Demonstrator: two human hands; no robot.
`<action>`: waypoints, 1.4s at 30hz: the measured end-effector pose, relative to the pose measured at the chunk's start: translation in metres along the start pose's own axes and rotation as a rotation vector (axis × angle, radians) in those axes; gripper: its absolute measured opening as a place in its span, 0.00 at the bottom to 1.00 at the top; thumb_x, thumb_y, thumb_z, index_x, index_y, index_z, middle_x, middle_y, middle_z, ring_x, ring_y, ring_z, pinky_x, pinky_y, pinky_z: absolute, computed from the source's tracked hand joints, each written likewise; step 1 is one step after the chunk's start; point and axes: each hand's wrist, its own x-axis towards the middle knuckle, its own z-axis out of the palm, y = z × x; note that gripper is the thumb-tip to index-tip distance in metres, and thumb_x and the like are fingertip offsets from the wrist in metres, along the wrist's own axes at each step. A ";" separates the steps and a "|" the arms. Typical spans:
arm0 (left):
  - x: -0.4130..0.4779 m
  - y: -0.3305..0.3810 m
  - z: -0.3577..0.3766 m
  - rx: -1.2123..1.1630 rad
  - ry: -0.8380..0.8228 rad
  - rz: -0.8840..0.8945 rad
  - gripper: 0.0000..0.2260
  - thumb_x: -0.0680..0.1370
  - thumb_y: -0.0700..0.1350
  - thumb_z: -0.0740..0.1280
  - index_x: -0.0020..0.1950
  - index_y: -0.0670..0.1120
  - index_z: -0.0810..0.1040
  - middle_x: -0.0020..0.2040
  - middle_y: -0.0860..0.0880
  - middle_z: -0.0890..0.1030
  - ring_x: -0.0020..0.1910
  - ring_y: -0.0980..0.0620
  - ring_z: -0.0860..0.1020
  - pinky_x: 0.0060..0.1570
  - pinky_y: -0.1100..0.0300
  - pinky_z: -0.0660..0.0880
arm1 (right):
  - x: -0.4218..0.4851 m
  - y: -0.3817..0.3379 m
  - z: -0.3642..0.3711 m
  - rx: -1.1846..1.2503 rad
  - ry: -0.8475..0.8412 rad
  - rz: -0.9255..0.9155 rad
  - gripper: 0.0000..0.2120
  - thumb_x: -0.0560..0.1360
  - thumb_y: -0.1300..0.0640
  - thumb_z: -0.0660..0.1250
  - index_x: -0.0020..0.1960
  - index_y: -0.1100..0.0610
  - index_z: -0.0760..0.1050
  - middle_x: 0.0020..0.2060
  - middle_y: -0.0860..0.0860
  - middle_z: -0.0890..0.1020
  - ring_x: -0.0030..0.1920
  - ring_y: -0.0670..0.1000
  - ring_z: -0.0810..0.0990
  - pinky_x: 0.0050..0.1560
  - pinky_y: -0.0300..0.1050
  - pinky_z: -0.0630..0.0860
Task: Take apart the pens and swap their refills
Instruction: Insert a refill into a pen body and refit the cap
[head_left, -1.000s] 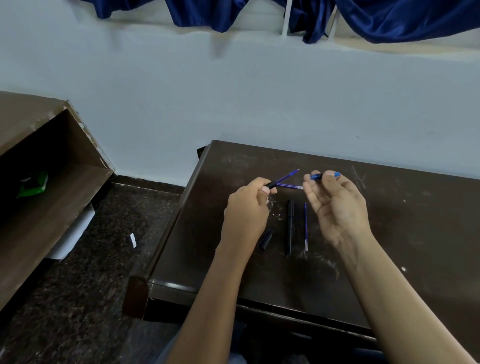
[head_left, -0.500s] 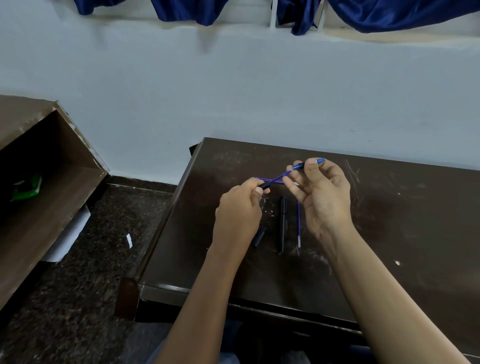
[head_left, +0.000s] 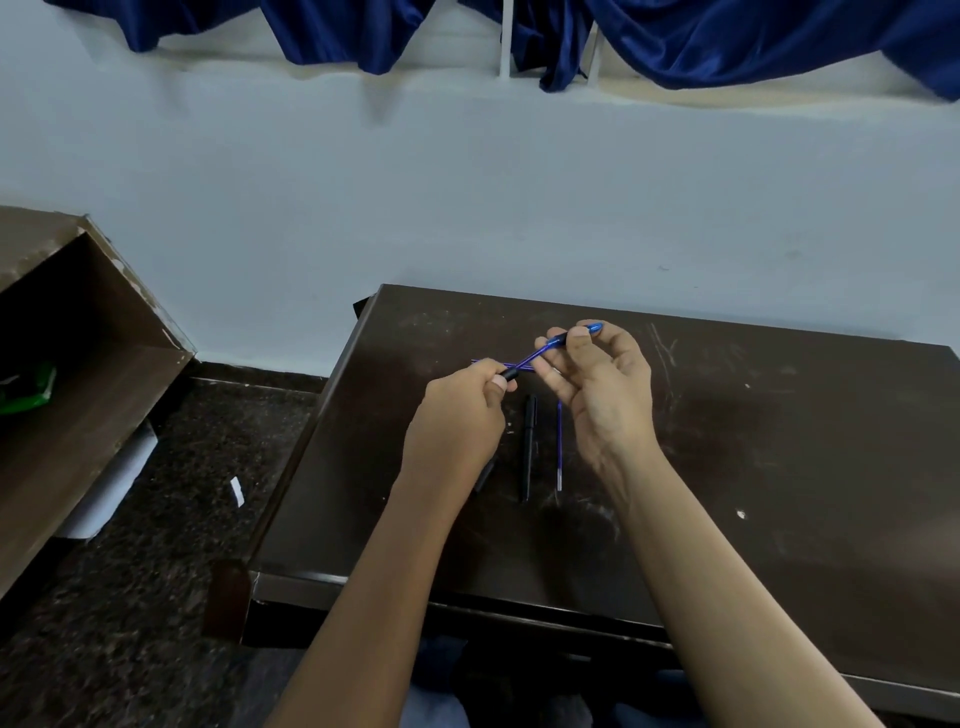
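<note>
Above the dark table (head_left: 779, 467), both hands hold one blue pen (head_left: 540, 353) that slants up to the right. My left hand (head_left: 457, 415) pinches its black tip end. My right hand (head_left: 602, 395) grips the blue barrel end between thumb and fingers. A thin blue refill (head_left: 485, 363) lies on the table behind the hands. Below them, a black pen barrel (head_left: 528, 447) and a second blue refill (head_left: 559, 447) lie side by side. A small black piece (head_left: 485, 475) shows beside my left wrist, partly hidden.
The table's left edge (head_left: 311, 441) drops to a dark speckled floor. A brown wooden shelf (head_left: 78, 389) stands at the left with a green item (head_left: 26, 389) inside. A pale wall and blue curtains are behind the table.
My hands have come together. The thin blue rod held by my left hand has slid into the blue barrel held by my right hand, so the two parts now form one line.
</note>
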 end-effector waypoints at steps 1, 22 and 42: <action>0.000 0.002 0.001 -0.004 -0.003 0.005 0.13 0.82 0.44 0.56 0.58 0.46 0.79 0.48 0.47 0.82 0.47 0.51 0.79 0.47 0.55 0.75 | 0.001 -0.001 -0.001 -0.005 0.006 -0.002 0.06 0.79 0.63 0.62 0.56 0.61 0.72 0.47 0.58 0.83 0.47 0.54 0.85 0.48 0.46 0.82; -0.002 0.004 0.025 0.058 0.132 -0.059 0.13 0.81 0.48 0.55 0.48 0.48 0.79 0.41 0.50 0.81 0.39 0.53 0.79 0.33 0.65 0.68 | 0.015 -0.004 -0.006 0.029 0.037 0.131 0.09 0.80 0.63 0.60 0.60 0.64 0.71 0.44 0.57 0.82 0.43 0.53 0.86 0.50 0.49 0.82; 0.006 -0.002 0.026 0.089 0.205 0.017 0.09 0.81 0.47 0.58 0.49 0.46 0.76 0.38 0.50 0.77 0.34 0.55 0.73 0.27 0.66 0.61 | 0.015 0.008 0.000 -0.085 -0.012 0.229 0.09 0.79 0.64 0.62 0.59 0.63 0.73 0.47 0.58 0.84 0.44 0.53 0.85 0.46 0.44 0.82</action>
